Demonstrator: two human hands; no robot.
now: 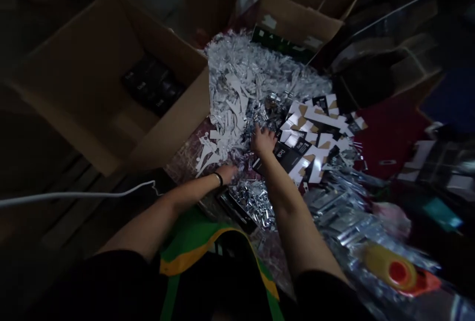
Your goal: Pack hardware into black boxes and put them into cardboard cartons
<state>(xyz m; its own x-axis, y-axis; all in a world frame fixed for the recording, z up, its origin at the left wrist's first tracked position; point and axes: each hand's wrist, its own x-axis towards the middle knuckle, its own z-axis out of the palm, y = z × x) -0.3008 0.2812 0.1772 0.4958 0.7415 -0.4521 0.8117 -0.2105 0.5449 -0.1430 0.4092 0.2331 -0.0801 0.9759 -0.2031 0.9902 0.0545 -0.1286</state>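
Observation:
My right hand (262, 140) reaches into a heap of small silvery plastic packets (256, 71), fingers curled down among them; what they hold is hidden. Just right of it lie black and white printed cards (315, 133) in a loose spread. My left hand (227, 172), with a dark band on the wrist, rests low at the near edge of the heap beside white cut-out paper strips (222, 133); its fingers are buried and cannot be made out.
An open cardboard box (92, 88) with black packs inside stands at the left. More cardboard boxes (297, 14) sit at the back. A yellow and red tape dispenser (393, 269) lies at the near right. A white cable (74, 195) runs across the left.

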